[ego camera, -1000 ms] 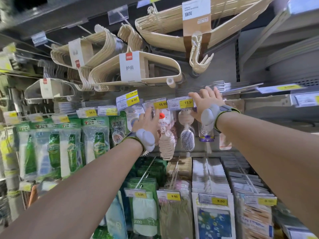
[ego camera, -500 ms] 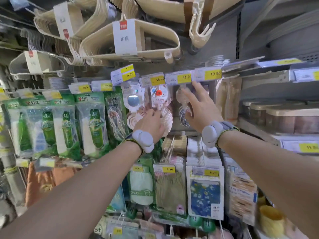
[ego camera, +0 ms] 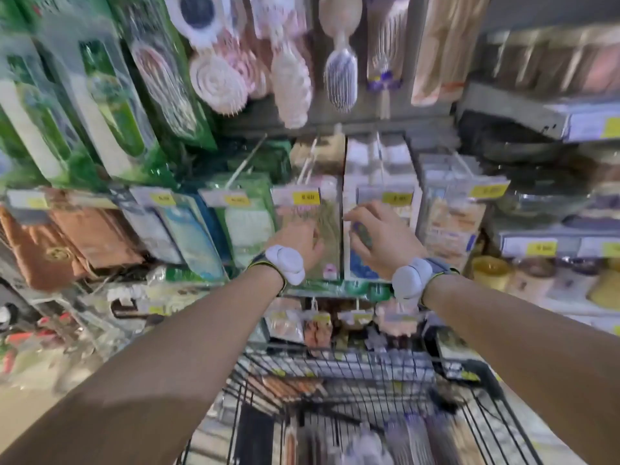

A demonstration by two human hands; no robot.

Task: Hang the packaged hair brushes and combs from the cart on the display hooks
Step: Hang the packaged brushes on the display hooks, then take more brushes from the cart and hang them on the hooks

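Now that both hands have dropped from the hooks, the left hand [ego camera: 298, 239] and right hand [ego camera: 375, 236] show loose, empty grips; hung brushes [ego camera: 340, 75] sit above, the cart [ego camera: 335, 391] below.

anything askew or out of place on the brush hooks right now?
Nothing clearly stands out. The hair brushes hang roughly upright on the top row, both hands look empty, and more packs lie in the cart. Motion blur hides fine detail.

Pkgd brushes [ego camera: 339, 67] hang upright on top hooks; more pkgs, blurry, prob. flat in wire cart [ego camera: 339, 367].
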